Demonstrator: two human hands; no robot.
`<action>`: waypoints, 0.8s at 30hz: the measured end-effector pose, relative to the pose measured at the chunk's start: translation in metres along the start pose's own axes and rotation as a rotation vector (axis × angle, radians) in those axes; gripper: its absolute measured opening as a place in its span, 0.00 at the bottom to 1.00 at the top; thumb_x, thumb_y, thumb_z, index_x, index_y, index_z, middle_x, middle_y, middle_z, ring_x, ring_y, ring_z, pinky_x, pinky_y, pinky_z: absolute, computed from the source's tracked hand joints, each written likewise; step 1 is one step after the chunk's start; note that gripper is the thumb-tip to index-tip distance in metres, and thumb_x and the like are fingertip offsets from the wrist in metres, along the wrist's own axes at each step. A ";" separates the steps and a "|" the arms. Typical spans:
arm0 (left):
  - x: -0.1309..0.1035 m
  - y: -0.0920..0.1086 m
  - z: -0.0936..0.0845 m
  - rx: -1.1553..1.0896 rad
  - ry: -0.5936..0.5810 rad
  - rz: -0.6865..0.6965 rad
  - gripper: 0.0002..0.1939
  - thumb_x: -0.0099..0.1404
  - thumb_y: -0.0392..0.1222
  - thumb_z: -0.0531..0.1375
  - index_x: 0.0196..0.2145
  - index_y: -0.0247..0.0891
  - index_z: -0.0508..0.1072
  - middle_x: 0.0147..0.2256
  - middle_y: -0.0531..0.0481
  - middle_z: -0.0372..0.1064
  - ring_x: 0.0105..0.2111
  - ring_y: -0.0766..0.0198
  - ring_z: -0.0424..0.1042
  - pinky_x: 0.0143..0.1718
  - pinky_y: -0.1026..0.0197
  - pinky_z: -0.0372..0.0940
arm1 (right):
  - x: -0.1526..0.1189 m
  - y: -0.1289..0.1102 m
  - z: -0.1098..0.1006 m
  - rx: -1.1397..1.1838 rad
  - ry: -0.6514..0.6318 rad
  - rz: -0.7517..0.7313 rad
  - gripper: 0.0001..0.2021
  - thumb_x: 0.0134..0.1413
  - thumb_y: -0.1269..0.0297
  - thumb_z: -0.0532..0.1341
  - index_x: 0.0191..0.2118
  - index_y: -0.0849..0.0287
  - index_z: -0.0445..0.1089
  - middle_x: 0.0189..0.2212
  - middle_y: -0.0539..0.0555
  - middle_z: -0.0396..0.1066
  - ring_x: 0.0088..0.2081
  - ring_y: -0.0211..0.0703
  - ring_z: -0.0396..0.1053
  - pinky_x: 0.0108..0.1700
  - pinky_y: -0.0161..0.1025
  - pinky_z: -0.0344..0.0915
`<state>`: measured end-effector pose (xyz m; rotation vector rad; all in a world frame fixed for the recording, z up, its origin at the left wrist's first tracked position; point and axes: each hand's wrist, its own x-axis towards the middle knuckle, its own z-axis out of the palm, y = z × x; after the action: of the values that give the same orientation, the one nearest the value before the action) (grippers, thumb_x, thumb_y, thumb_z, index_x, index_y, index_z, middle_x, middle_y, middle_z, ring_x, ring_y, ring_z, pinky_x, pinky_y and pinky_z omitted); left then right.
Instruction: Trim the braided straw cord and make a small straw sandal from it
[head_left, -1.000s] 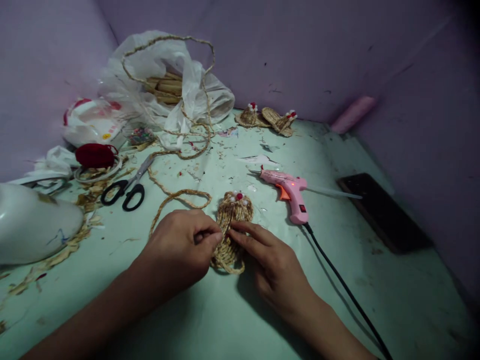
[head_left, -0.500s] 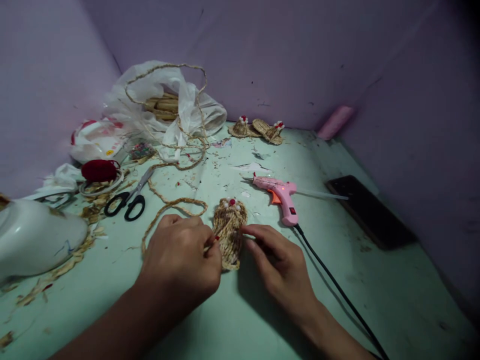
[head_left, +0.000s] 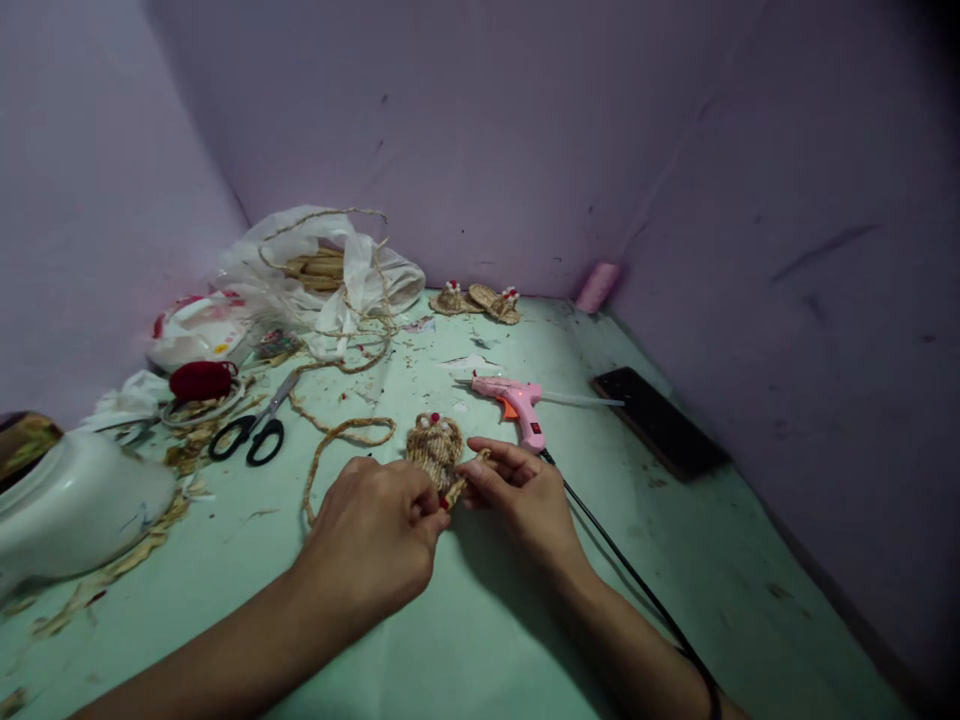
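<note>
A small woven straw slipper [head_left: 433, 445], trimmed with white beads and a red one, lies in front of my hands. My left hand [head_left: 382, 520] is closed in a pinch at the near end of a short straw braid [head_left: 454, 491], where a bit of red shows at the fingertips. The braid slants up to my right hand [head_left: 521, 495], whose thumb and fingers close on its other end. My hands partly hide the braid and the slipper's near end.
Scissors [head_left: 259, 425] and a long straw rope [head_left: 311, 470] lie to the left, near a white container [head_left: 90, 505]. A pink glue gun [head_left: 517, 395] with a cord and a dark phone [head_left: 660, 425] are at right. Finished-looking slippers [head_left: 495, 302] sit by the wall.
The view has tilted up and shifted slightly right. The braid, which lay over the slipper, now sits at its lower right, and my right fingers have closed on its end.
</note>
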<state>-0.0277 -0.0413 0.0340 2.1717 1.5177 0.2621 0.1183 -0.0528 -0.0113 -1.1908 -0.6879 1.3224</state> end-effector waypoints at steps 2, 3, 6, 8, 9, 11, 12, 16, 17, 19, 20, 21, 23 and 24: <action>0.005 0.000 -0.004 -0.116 -0.117 -0.035 0.10 0.52 0.46 0.56 0.22 0.39 0.72 0.21 0.53 0.67 0.24 0.64 0.62 0.26 0.62 0.52 | 0.002 -0.001 -0.002 0.010 -0.003 -0.035 0.16 0.34 0.64 0.68 0.35 0.62 0.73 0.21 0.48 0.71 0.20 0.32 0.66 0.26 0.33 0.67; 0.008 -0.001 -0.005 -0.168 -0.156 -0.035 0.11 0.52 0.47 0.55 0.22 0.38 0.73 0.21 0.53 0.67 0.23 0.65 0.62 0.25 0.63 0.52 | 0.003 -0.001 -0.003 0.012 -0.014 -0.052 0.15 0.35 0.64 0.67 0.35 0.61 0.73 0.21 0.48 0.72 0.21 0.32 0.66 0.26 0.33 0.68; 0.013 -0.004 -0.003 -0.235 -0.159 -0.034 0.13 0.53 0.45 0.54 0.21 0.36 0.73 0.20 0.52 0.67 0.23 0.66 0.62 0.25 0.64 0.52 | 0.005 0.000 -0.005 0.004 -0.056 -0.083 0.14 0.37 0.64 0.66 0.35 0.60 0.74 0.22 0.47 0.71 0.21 0.33 0.66 0.27 0.34 0.67; 0.014 -0.006 0.000 -0.236 -0.125 -0.079 0.13 0.52 0.45 0.55 0.20 0.36 0.73 0.19 0.52 0.66 0.22 0.66 0.61 0.24 0.64 0.51 | 0.005 -0.001 -0.004 -0.009 -0.065 -0.088 0.14 0.36 0.65 0.66 0.36 0.59 0.74 0.22 0.47 0.71 0.22 0.33 0.66 0.28 0.34 0.67; 0.013 -0.007 0.002 -0.236 -0.110 -0.099 0.12 0.52 0.45 0.55 0.19 0.36 0.72 0.18 0.52 0.66 0.22 0.66 0.61 0.24 0.64 0.52 | 0.004 -0.001 -0.003 -0.014 -0.061 -0.092 0.14 0.36 0.65 0.66 0.35 0.60 0.74 0.21 0.47 0.71 0.22 0.33 0.66 0.28 0.34 0.67; 0.012 -0.009 0.005 -0.233 -0.090 -0.094 0.12 0.51 0.45 0.55 0.19 0.37 0.72 0.19 0.52 0.67 0.22 0.66 0.62 0.24 0.64 0.52 | 0.003 -0.003 0.000 -0.020 -0.051 -0.096 0.14 0.35 0.66 0.67 0.34 0.60 0.74 0.20 0.47 0.70 0.22 0.34 0.66 0.28 0.34 0.66; 0.011 -0.009 0.006 -0.231 -0.079 -0.071 0.11 0.51 0.45 0.55 0.19 0.37 0.72 0.19 0.52 0.67 0.22 0.66 0.62 0.24 0.64 0.53 | 0.002 -0.004 0.001 -0.020 -0.049 -0.094 0.13 0.35 0.65 0.67 0.34 0.60 0.74 0.20 0.48 0.70 0.22 0.34 0.66 0.28 0.35 0.66; 0.010 -0.009 0.006 -0.293 -0.014 -0.038 0.11 0.51 0.41 0.55 0.16 0.36 0.71 0.18 0.52 0.67 0.22 0.67 0.62 0.24 0.65 0.54 | 0.001 -0.004 0.006 0.005 -0.055 -0.064 0.16 0.33 0.65 0.67 0.35 0.60 0.73 0.22 0.49 0.71 0.24 0.36 0.67 0.30 0.37 0.65; 0.011 -0.009 0.005 -0.346 0.006 -0.063 0.10 0.50 0.41 0.55 0.16 0.36 0.71 0.18 0.52 0.66 0.21 0.67 0.62 0.23 0.65 0.54 | 0.001 -0.002 0.007 0.015 -0.061 -0.047 0.18 0.31 0.66 0.68 0.35 0.60 0.72 0.23 0.49 0.71 0.25 0.36 0.67 0.31 0.37 0.65; 0.013 -0.009 0.004 -0.469 0.028 -0.127 0.09 0.49 0.40 0.56 0.16 0.35 0.71 0.16 0.53 0.64 0.18 0.69 0.59 0.20 0.67 0.53 | 0.000 0.001 0.010 0.032 -0.097 0.009 0.20 0.27 0.67 0.70 0.34 0.60 0.70 0.24 0.49 0.71 0.26 0.37 0.68 0.32 0.38 0.65; 0.014 -0.009 0.004 -0.525 0.028 -0.156 0.09 0.49 0.40 0.56 0.16 0.35 0.71 0.15 0.53 0.63 0.17 0.70 0.58 0.19 0.67 0.53 | -0.001 0.003 0.011 0.037 -0.124 0.041 0.20 0.25 0.68 0.70 0.33 0.60 0.69 0.23 0.49 0.71 0.26 0.38 0.68 0.32 0.38 0.65; 0.015 -0.009 0.003 -0.572 0.026 -0.184 0.09 0.48 0.40 0.57 0.16 0.35 0.70 0.14 0.54 0.62 0.16 0.71 0.56 0.18 0.67 0.52 | -0.002 0.005 0.012 0.040 -0.151 0.069 0.20 0.24 0.68 0.71 0.32 0.61 0.69 0.23 0.49 0.71 0.26 0.38 0.68 0.32 0.39 0.65; 0.016 -0.010 0.003 -0.642 0.009 -0.227 0.08 0.47 0.39 0.57 0.15 0.34 0.69 0.13 0.55 0.60 0.14 0.72 0.54 0.16 0.68 0.51 | -0.003 0.008 0.013 0.039 -0.183 0.098 0.20 0.23 0.68 0.71 0.30 0.61 0.67 0.21 0.48 0.70 0.24 0.37 0.68 0.31 0.39 0.65; 0.017 -0.011 0.003 -0.673 -0.007 -0.242 0.08 0.46 0.39 0.58 0.14 0.34 0.69 0.13 0.55 0.60 0.14 0.73 0.54 0.16 0.68 0.51 | -0.004 0.008 0.014 0.034 -0.187 0.101 0.19 0.24 0.67 0.70 0.30 0.61 0.67 0.20 0.48 0.69 0.23 0.37 0.67 0.30 0.38 0.64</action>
<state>-0.0288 -0.0235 0.0242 1.4503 1.4055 0.5842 0.1022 -0.0541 -0.0135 -1.0954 -0.7430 1.5387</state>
